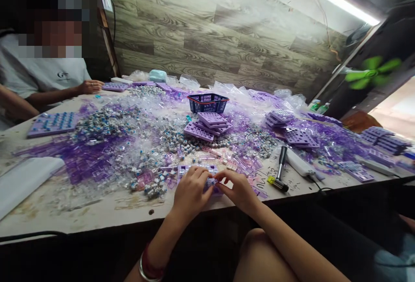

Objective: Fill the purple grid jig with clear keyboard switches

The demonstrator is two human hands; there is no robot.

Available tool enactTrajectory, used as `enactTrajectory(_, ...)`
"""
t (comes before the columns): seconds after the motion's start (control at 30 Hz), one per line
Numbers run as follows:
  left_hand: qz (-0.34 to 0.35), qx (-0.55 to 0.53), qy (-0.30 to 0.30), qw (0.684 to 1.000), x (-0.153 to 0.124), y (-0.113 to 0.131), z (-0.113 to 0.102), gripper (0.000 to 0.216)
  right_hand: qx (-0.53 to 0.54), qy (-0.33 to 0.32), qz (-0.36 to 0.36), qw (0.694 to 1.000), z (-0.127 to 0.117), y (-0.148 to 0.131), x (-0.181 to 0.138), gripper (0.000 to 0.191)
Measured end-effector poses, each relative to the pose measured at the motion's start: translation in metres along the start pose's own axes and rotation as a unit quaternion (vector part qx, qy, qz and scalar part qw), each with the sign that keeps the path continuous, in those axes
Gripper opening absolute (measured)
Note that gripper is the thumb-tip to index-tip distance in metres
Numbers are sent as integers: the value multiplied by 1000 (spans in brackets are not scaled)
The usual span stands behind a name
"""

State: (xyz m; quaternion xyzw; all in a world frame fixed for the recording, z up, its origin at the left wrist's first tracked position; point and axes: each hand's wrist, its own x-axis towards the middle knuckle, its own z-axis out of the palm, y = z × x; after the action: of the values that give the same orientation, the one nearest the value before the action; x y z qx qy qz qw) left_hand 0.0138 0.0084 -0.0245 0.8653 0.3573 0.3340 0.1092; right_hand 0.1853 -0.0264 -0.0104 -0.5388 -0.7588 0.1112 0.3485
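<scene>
A light purple panel (184, 169) with square openings lies at the table's front edge, partly covered by my hands. My left hand (192, 189) rests over it with fingers curled and the thumb drawn in. From the right, my right hand (239, 189) meets it, thumb and forefinger pinched together. Between the fingertips sits a small pale bluish piece (211, 181), too small and covered to name. Just behind the panel are loose clear and pinkish plastic pieces (227, 161). Heaps of small white-and-blue parts (155, 186) spread to its left.
Purple panels (210, 125) are stacked before a dark basket (208, 103). A hammer (280, 171) and a white power strip (300, 163) lie to the right. Translucent purple pieces (87, 156) cover the left. Across the table a person (48, 74) sits by another panel (115, 86). A green fan (372, 73) hangs right.
</scene>
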Motion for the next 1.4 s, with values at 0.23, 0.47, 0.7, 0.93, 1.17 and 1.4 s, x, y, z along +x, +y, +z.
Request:
enactTrajectory(0.23,-12,9,0,1000,0,0,1,13,32,13,-34,999,6,8,1,12)
enactTrajectory(0.47,-6,5,24,1000,0,0,2,8,75,19,-48,996,7,15,1,13)
enactTrajectory(0.7,-10,-13,26,1000,0,0,1,7,79,7,-34,996,4,13,3,15)
enactTrajectory(0.93,-3,-11,26,1000,3,-1,3,5,55,8,-18,998,3,6,4,18)
enactTrajectory(1.17,0,14,0,1000,5,-5,3,8,7,-26,-23,999,-1,0,11,19)
enactTrajectory(1.4,21,36,-27,999,10,-9,4,11,-93,-88,-29,991,-6,-5,17,17)
